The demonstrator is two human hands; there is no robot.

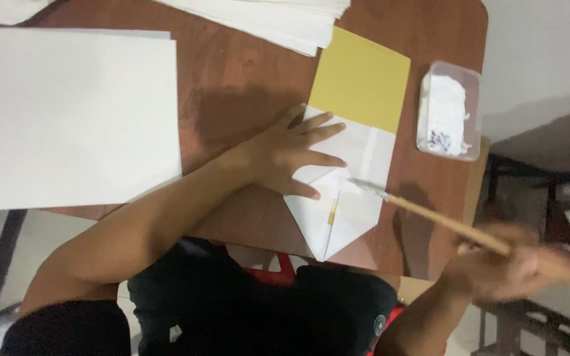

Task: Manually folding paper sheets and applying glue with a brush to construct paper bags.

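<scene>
My left hand (285,155) lies flat with fingers spread on a folded white paper piece (357,204) that has a pointed lower end. The white piece rests partly on a yellow sheet (363,78) on the brown table (245,79). My right hand (512,267), blurred, grips a wooden-handled brush (443,221). The brush tip touches the white paper near its right edge. A clear plastic tub of white paste (446,112) stands to the right of the yellow sheet.
A large white sheet (67,115) covers the table's left part. A stack of white papers (278,20) lies at the top edge. The table's right edge runs past the tub; dark furniture legs (529,198) stand beyond it.
</scene>
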